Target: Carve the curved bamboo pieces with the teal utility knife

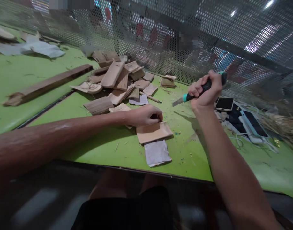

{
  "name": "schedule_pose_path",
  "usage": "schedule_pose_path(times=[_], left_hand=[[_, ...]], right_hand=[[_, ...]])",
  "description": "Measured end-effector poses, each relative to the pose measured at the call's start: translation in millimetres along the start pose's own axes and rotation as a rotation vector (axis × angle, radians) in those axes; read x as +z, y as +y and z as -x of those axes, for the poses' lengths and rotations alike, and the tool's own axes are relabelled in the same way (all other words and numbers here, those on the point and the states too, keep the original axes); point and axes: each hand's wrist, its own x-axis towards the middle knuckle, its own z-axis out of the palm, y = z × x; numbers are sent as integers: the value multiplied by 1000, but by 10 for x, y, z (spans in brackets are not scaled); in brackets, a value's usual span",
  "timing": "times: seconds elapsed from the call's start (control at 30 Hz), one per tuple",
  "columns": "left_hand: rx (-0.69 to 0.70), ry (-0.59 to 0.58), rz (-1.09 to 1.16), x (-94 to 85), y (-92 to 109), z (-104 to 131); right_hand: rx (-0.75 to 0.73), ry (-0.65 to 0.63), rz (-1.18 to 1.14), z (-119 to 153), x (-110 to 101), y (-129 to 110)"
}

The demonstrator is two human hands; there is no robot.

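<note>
My right hand (205,89) is wrapped around the black and teal handle of a utility knife (177,102), raised above the table with its blade out and angled down to the left. My left hand (148,115) is curled closed at the far edge of a slightly curved, pale tan wooden piece (153,132) lying on the table. Its fingertips are partly hidden. Just in front of that piece lies a roughly square grey paper (157,152). Beyond my left hand is a heap of similar curved pieces (121,78), with a pencil (151,97) sticking out beside it.
The green table (127,153) ends at a dark front edge near my lap. A long wooden bar (50,84) lies at the left. Phones (254,123) and white cables are at the right, near dry straw (285,127). Perforated metal mesh (158,38) stands along the back.
</note>
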Motion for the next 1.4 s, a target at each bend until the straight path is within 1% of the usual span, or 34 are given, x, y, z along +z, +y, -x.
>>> schedule_pose_path(times=[0.07, 0.1, 0.23, 0.3, 0.4, 0.6, 0.73, 0.83, 0.97, 1.0, 1.1, 1.23, 1.4], left_hand=[[-11, -8, 7, -1, 3, 3], [-11, -10, 12, -1, 2, 5], [8, -3, 19, 2, -5, 13], [7, -4, 17, 2, -6, 15], [2, -6, 11, 4, -7, 14], [8, 3, 2, 10, -10, 5], [7, 4, 1, 7, -8, 5], [-2, -4, 5, 7, -5, 5], [2, 9, 17, 16, -17, -2], [5, 13, 20, 19, -24, -5], [4, 16, 14, 25, -42, -14], [6, 11, -10, 23, -50, -16], [22, 13, -19, 19, -42, -6]], right_hand=[[-20, 38, -19, 6, 24, -4], [-8, 48, -9, 13, 29, 21], [104, 39, 106, 45, 7, 217], [82, 48, 139, 54, 2, 301], [0, 51, 165, 70, 28, 364], [-66, 52, 158, 89, 59, 349], [-70, 26, 167, 35, 9, 266], [-67, 33, 188, 19, 7, 229], [-65, 34, 191, 78, 90, 308], [-73, 56, 167, 97, 115, 342], [-22, 40, 139, 131, 160, 422], [42, 17, 125, 137, 166, 438], [11, 137, 97, 166, 183, 414]])
